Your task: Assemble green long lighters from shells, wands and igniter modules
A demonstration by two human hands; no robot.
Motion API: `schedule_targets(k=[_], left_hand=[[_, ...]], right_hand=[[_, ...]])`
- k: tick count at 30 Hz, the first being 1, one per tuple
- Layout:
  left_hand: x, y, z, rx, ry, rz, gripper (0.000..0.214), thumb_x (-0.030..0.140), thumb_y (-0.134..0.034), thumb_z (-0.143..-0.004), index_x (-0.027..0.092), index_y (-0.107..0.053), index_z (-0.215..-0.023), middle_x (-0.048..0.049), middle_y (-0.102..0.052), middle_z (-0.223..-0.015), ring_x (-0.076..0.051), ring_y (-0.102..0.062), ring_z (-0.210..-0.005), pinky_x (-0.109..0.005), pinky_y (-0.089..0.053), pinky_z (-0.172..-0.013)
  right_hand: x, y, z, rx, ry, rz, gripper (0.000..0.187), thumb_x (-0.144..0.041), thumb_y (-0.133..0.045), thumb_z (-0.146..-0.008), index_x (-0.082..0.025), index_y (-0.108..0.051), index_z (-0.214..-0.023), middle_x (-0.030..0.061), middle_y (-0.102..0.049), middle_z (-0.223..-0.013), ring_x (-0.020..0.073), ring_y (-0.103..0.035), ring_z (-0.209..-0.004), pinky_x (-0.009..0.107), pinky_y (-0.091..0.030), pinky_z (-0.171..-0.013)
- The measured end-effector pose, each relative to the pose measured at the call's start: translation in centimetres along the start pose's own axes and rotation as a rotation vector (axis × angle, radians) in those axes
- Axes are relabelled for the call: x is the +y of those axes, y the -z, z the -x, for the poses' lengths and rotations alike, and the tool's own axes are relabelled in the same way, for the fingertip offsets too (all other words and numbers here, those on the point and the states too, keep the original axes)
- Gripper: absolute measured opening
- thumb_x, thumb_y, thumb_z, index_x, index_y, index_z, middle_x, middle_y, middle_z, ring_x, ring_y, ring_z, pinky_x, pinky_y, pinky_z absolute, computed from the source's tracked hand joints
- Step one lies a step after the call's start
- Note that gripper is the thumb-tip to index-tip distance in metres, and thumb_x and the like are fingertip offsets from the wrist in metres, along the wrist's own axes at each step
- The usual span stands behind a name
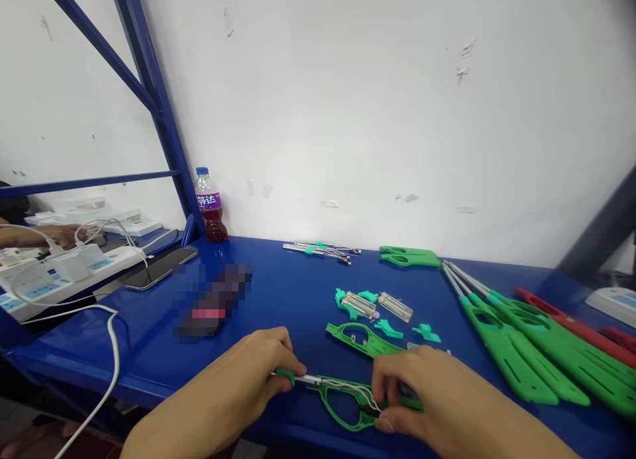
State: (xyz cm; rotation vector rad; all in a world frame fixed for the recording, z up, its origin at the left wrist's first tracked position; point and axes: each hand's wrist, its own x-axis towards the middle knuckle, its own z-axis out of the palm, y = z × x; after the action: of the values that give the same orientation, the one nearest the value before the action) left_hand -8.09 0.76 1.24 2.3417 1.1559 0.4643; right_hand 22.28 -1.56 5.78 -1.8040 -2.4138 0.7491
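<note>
So the left hand (261, 365) has the metal tube (311, 379) pinched, and the right hand (405, 386) is pinching a black piece (370, 411) by some white wires (366, 394). It's all at the green half-shell (342, 424), bottom center of frame, over the blue table (293, 293). Second green half (375, 345) sits just above.

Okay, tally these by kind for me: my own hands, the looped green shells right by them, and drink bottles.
Your hands, left hand and right hand: 2
Looped green shells: 2
Drink bottle: 1
Total: 5
</note>
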Motion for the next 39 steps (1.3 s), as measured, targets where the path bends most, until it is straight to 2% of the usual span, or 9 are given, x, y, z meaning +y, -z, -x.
schedule_targets(k=[4, 7, 9, 12, 16, 24, 29, 36, 39], left_hand=[[0.7, 0.6, -0.1, -0.017, 0.042, 0.012, 0.041, 0.002, -0.068, -0.092, 0.034, -0.073, -0.117, 0.0046, -0.068, -0.114, -0.017, -0.066, -0.105, -0.025, -0.046, -0.092], [1.8, 1.3, -0.1, -0.056, 0.114, 0.001, 0.046, 0.012, -0.075, -0.094, 0.043, -0.071, -0.128, 0.0056, -0.068, -0.129, -0.021, -0.064, -0.121, -0.027, -0.044, -0.103], [2.5, 1.6, -0.3, -0.045, 0.109, -0.011, 0.043, 0.020, -0.075, -0.098, 0.045, -0.070, -0.133, 0.0056, -0.067, -0.133, -0.021, -0.064, -0.125, -0.028, -0.044, -0.105], [3.3, 1.6, -1.2, -0.037, 0.036, -0.014, 0.026, 0.015, -0.073, -0.101, 0.038, -0.076, -0.114, 0.0073, -0.071, -0.117, -0.015, -0.068, -0.109, -0.022, -0.046, -0.095], [3.4, 1.2, -2.1, -0.037, -0.013, -0.022, 0.024, 0.008, -0.079, -0.095, 0.032, -0.076, -0.095, 0.0097, -0.071, -0.103, -0.012, -0.068, -0.099, -0.018, -0.045, -0.085], [2.6, 0.3, -1.9, 0.011, -0.015, -0.012, 0.022, 0.010, -0.076, -0.099, 0.031, -0.076, -0.093, 0.0089, -0.070, -0.095, -0.012, -0.067, -0.090, -0.022, -0.044, -0.079], [2.0, -0.1, -1.5, 0.054, -0.023, -0.019, 0.020, 0.011, -0.075, -0.098, 0.031, -0.075, -0.099, 0.0072, -0.071, -0.099, -0.014, -0.067, -0.095, -0.024, -0.044, -0.083], [2.9, 0.0, -1.8, -0.012, 0.023, -0.104, 0.027, 0.004, -0.067, -0.097, 0.029, -0.075, -0.089, 0.0063, -0.069, -0.093, -0.014, -0.066, -0.087, -0.026, -0.041, -0.077], [3.1, 0.1, -1.7, 0.003, 0.026, -0.094, 0.025, 0.005, -0.067, -0.097, 0.029, -0.075, -0.092, 0.0057, -0.070, -0.096, -0.015, -0.067, -0.092, -0.026, -0.041, -0.080]], right_hand=[[0.4, -0.3, 0.1, 0.029, 0.028, -0.029, 0.014, -0.019, -0.084, -0.083, -0.032, -0.077, -0.086, -0.0062, -0.080, -0.089, 0.0213, -0.071, -0.087, 0.028, -0.037, -0.070], [0.3, -0.3, 0.1, 0.019, 0.015, -0.035, 0.016, -0.017, -0.084, -0.083, -0.032, -0.077, -0.086, -0.0066, -0.080, -0.088, 0.0206, -0.070, -0.086, 0.027, -0.036, -0.068], [0.2, -0.2, 0.0, 0.012, 0.004, -0.031, 0.016, -0.017, -0.084, -0.083, -0.032, -0.077, -0.085, -0.0064, -0.079, -0.086, 0.0204, -0.070, -0.085, 0.027, -0.035, -0.067], [0.1, -0.2, 0.0, 0.020, 0.003, -0.026, 0.016, -0.017, -0.084, -0.083, -0.031, -0.077, -0.085, -0.0057, -0.080, -0.087, 0.0209, -0.070, -0.085, 0.028, -0.035, -0.067], [0.1, -0.3, 0.1, 0.028, 0.006, -0.031, 0.016, -0.017, -0.085, -0.082, -0.030, -0.078, -0.086, -0.0051, -0.080, -0.087, 0.0212, -0.071, -0.085, 0.028, -0.036, -0.068], [-0.5, 0.5, 0.2, -0.020, -0.057, -0.033, 0.012, -0.021, -0.084, -0.085, -0.030, -0.077, -0.091, -0.0033, -0.077, -0.087, 0.0210, -0.068, -0.085, 0.028, -0.034, -0.066], [0.1, 0.2, 0.2, 0.001, -0.039, -0.046, 0.011, -0.024, -0.083, -0.085, -0.030, -0.077, -0.092, -0.0030, -0.075, -0.085, 0.0206, -0.066, -0.082, 0.028, -0.034, -0.065], [0.3, -0.1, 0.3, 0.035, -0.025, -0.057, 0.011, -0.024, -0.084, -0.084, -0.031, -0.078, -0.089, -0.0033, -0.075, -0.081, 0.0196, -0.065, -0.079, 0.027, -0.033, -0.062], [0.3, -0.1, 0.4, 0.052, 0.004, -0.022, 0.010, -0.023, -0.084, -0.085, -0.031, -0.078, -0.085, -0.0039, -0.077, -0.079, 0.0193, -0.066, -0.075, 0.027, -0.032, -0.060]])
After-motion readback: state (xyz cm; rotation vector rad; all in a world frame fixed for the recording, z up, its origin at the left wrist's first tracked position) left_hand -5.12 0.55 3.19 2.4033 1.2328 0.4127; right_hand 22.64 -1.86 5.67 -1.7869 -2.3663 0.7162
